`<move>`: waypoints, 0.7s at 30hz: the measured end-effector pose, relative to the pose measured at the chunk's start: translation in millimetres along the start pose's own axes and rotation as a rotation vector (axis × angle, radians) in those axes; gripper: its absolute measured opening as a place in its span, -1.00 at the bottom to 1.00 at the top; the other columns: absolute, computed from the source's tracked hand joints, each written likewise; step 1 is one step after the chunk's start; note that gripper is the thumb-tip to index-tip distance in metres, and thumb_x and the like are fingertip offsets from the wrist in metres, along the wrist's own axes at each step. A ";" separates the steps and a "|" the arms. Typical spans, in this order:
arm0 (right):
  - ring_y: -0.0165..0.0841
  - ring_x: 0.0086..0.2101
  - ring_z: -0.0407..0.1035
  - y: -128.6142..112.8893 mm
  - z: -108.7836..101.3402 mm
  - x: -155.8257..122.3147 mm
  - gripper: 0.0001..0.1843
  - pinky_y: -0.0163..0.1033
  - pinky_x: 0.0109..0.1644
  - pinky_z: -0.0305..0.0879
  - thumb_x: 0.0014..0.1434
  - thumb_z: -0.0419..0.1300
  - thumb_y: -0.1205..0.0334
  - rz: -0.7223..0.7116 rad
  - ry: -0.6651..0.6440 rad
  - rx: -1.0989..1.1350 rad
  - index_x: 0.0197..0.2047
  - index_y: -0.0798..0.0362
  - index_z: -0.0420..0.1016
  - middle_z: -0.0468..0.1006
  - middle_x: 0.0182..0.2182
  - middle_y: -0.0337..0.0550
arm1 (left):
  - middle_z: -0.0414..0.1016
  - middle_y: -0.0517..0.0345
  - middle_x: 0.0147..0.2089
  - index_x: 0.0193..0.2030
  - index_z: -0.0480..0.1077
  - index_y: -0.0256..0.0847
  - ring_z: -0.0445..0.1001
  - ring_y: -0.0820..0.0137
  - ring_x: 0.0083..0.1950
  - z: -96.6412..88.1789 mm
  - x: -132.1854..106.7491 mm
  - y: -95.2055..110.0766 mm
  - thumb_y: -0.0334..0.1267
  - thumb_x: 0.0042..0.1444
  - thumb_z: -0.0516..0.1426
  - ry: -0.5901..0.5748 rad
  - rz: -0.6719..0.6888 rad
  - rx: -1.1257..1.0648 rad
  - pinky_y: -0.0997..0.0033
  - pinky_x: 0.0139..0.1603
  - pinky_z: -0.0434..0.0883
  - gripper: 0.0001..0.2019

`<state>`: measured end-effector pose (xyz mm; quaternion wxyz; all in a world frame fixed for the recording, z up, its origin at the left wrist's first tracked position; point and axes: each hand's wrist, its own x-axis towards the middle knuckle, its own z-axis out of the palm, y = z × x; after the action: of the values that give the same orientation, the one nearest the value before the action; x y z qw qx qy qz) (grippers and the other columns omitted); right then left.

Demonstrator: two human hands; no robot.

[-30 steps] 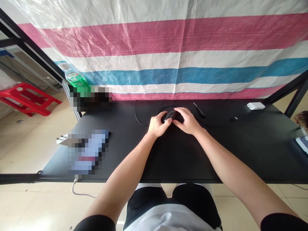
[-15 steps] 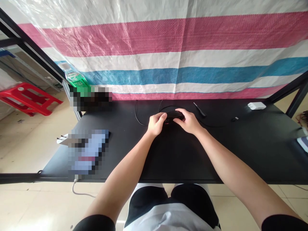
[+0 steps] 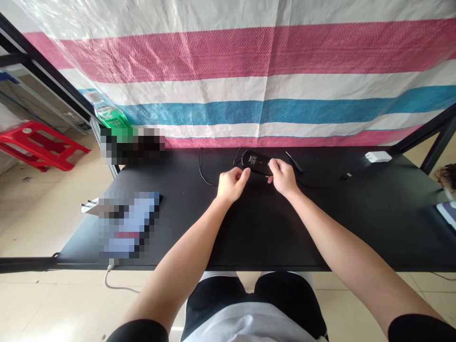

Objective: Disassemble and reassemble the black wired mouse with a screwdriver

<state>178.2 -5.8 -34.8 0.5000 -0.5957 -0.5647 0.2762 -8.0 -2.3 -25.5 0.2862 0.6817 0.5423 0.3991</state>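
Note:
A black computer mouse (image 3: pixel 255 161) is tipped up over the table, its underside with small pale print turned towards me. My right hand (image 3: pixel 284 176) grips its right end between thumb and fingers. Just below the left end of the mouse is my left hand (image 3: pixel 231 184), fingers curled in and thumb laid towards the mouse. Whatever its fingers may hold is hidden. A thin black cable (image 3: pixel 201 171) curves over the table and passes out of sight behind my left hand. Behind my right hand lies a small screwdriver (image 3: pixel 295 163) with a dark handle.
On the black table (image 3: pixel 263 232) are a white charger (image 3: pixel 378 156) and a small dark piece (image 3: pixel 346 176) at the right. A blurred-out phone-like slab (image 3: pixel 133 223) and a white plug (image 3: pixel 90 205) lie left. A green-labelled bottle (image 3: pixel 113 118) stands back left, before a striped sheet (image 3: pixel 228 114).
My left hand has let go of the mouse and sits slightly below it. My right hand has tilted the mouse, so its printed underside now shows.

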 end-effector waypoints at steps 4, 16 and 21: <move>-0.35 -0.62 0.39 -2.6 7.7 -7.7 -0.30 -0.18 -0.51 0.36 0.20 -0.10 -0.42 -0.039 -0.066 0.071 -0.19 0.06 0.47 0.62 -0.28 -0.03 | 0.25 0.19 -0.69 -0.65 0.35 -0.18 0.26 0.43 -0.57 3.7 1.1 -0.5 0.24 0.08 0.10 -0.160 -0.038 -0.040 0.38 -0.47 0.11 -0.46; -0.08 -0.19 0.42 10.8 -21.1 13.9 -0.61 0.04 0.02 0.33 0.29 -0.04 0.06 -0.270 0.153 -0.600 -0.15 0.08 0.55 0.57 -0.34 0.06 | 0.57 -0.01 -0.39 -0.35 0.48 -0.33 0.52 0.37 -0.42 3.7 16.2 -8.8 0.07 -0.03 0.24 -0.061 -0.277 -0.682 0.44 -0.46 0.39 -0.59; 0.08 -0.03 0.31 40.2 -40.2 31.0 -0.58 0.22 0.04 0.25 0.10 0.15 0.06 -0.037 0.379 -0.802 -0.09 0.22 0.48 0.49 -0.13 0.28 | 0.61 -0.04 -0.30 -0.29 0.46 -0.32 0.59 0.32 -0.36 1.5 18.1 -10.1 -0.01 -0.03 0.25 -0.006 -0.355 -0.790 0.37 -0.36 0.49 -0.65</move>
<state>236.6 17.8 -49.9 0.3291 -0.7725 -0.5360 -0.0877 -10.2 17.7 -30.3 0.5911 0.4171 0.4558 0.5185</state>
